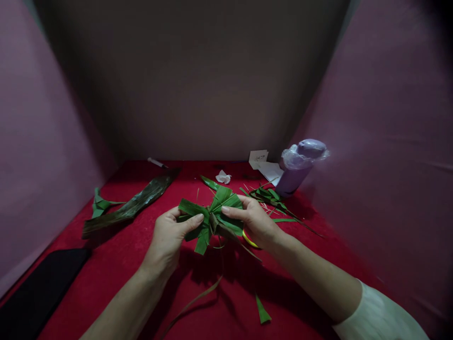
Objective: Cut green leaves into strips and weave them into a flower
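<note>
Both hands hold a folded green leaf piece (212, 215) just above the red table (116, 264). My left hand (170, 236) pinches its left side with thumb over the folds. My right hand (253, 219) grips the right side, thumb pointing left across the leaves. A thin brown strip hangs from the piece down toward the table. A yellow-handled object (249, 241) lies partly hidden under my right hand.
A long dark leaf (130, 205) and a folded green scrap (99, 204) lie at left. Leaf cuttings (271, 196), a purple bottle (299, 167), white papers (265, 165) and a pen (157, 163) sit at the back. A black object (38, 293) lies near left. Pink walls enclose the sides.
</note>
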{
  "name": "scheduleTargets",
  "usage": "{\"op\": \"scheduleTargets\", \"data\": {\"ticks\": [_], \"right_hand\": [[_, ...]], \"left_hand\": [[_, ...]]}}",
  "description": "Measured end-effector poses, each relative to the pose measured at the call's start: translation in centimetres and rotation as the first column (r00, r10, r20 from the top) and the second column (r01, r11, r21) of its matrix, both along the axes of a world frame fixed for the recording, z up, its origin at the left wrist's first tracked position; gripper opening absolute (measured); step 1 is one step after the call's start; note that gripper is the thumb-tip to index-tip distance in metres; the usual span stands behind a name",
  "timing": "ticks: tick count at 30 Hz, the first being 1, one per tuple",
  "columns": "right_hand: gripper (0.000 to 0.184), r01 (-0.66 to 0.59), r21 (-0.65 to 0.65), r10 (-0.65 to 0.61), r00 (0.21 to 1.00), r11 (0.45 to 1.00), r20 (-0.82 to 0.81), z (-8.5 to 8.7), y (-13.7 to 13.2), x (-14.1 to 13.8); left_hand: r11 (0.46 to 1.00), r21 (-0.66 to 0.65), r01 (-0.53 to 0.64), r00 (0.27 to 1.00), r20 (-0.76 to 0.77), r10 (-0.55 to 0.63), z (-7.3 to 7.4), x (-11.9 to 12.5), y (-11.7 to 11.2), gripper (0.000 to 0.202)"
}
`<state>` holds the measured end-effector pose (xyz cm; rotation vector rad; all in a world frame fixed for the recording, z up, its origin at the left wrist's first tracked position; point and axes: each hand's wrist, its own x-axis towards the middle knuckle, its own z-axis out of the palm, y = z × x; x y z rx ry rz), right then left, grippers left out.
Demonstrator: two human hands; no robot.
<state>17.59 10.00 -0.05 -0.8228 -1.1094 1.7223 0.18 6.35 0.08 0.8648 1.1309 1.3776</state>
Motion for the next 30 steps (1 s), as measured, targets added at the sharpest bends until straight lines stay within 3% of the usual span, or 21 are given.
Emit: {"op": "scheduleTargets", "data": {"ticks": [9,13,18,22,26,30], "right_hand": [[0.036,-0.02,0.016,0.018,0.995,1.0,0.103,0.5,0.2,0.5],[0.03,-0.066,0.026,0.063,0.993,0.997,0.1,0.7,0.1,0.5],[0.034,0.023,0.037,-0.027,0.994,0.999,0.104,0.6,-0.2,0.0],[0.034,0.014,0.045,-0.018,0.995,0.999,0.097,0.7,-0.1,0.2],[0.032,-0.042,0.002,0.042,0.996,0.999,0.082,1.0,0.0,0.5],[0.032,-0.02,-0.045,0.023,0.996,0.999,0.081,1.0,-0.1,0.3]], "left_hand": [[0.999,0.049,-0.009,0.999,-0.031,0.011,-0.2,-0.3,0.0,0.023],[0.998,0.064,-0.003,1.0,-0.029,0.005,-0.1,-0.3,0.0,0.022],[0.997,0.068,-0.033,0.999,-0.028,0.035,0.0,-0.3,0.1,0.023],[0.998,0.062,-0.024,0.999,-0.039,0.026,0.0,-0.4,0.1,0.024],[0.998,0.071,-0.001,0.998,-0.063,0.006,0.3,-0.3,0.0,0.022],[0.999,0.051,-0.009,0.997,-0.079,0.013,0.5,0.0,-0.2,0.019]]}}
